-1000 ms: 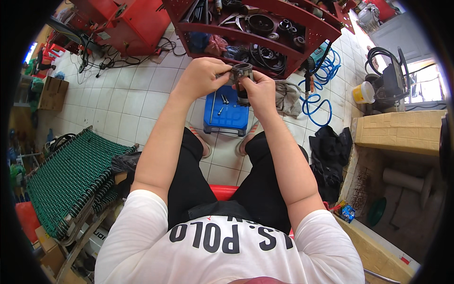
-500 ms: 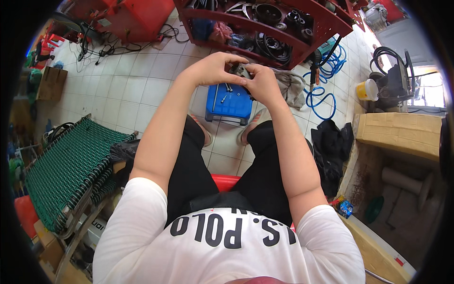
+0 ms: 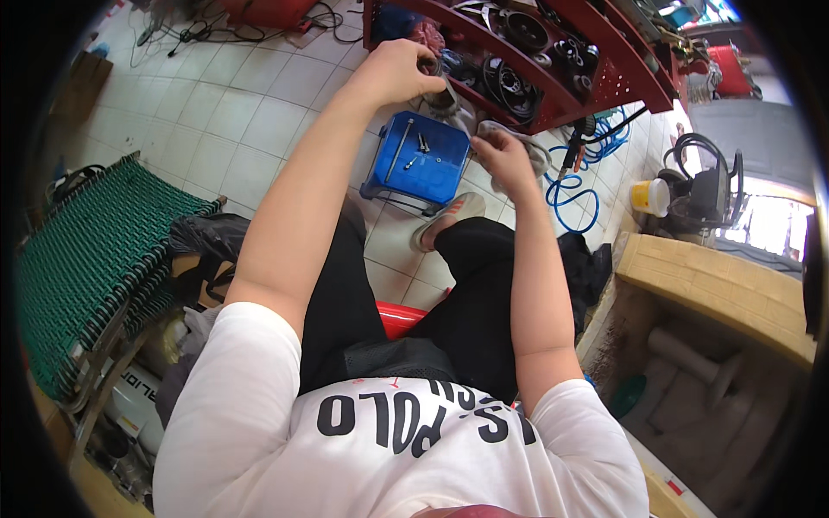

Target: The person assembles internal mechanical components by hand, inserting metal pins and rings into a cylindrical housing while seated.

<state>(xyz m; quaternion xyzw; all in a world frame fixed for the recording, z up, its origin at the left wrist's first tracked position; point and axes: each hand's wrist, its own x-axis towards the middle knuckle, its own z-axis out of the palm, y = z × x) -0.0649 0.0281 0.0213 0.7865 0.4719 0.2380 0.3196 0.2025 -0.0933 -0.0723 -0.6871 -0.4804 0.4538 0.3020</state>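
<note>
My left hand [image 3: 399, 76] is curled around a small greyish metal part [image 3: 443, 97], held above the far edge of a blue plastic stool [image 3: 440, 183]. Much of the part is hidden by the fingers. At the stool's right edge my right hand [image 3: 505, 160] is closed in a pinch, thumb against fingers; what it grips, if anything, is too small to make out. A grey rag [image 3: 534, 154] lies just behind that hand. On the stool top are a long thin metal rod [image 3: 400, 148] and several small bolts [image 3: 422, 142].
Beyond the stool stands a red metal shelf [image 3: 604, 56] loaded with round metal parts. A blue hose [image 3: 561, 203] coils on the tiled floor at right, near a yellow bucket [image 3: 649, 198]. To my left is a green woven folding seat [image 3: 104, 259].
My hands have come apart: the left moved away and up with the metal part, the right drew back toward the stool's right edge. The whole view has turned slightly.
</note>
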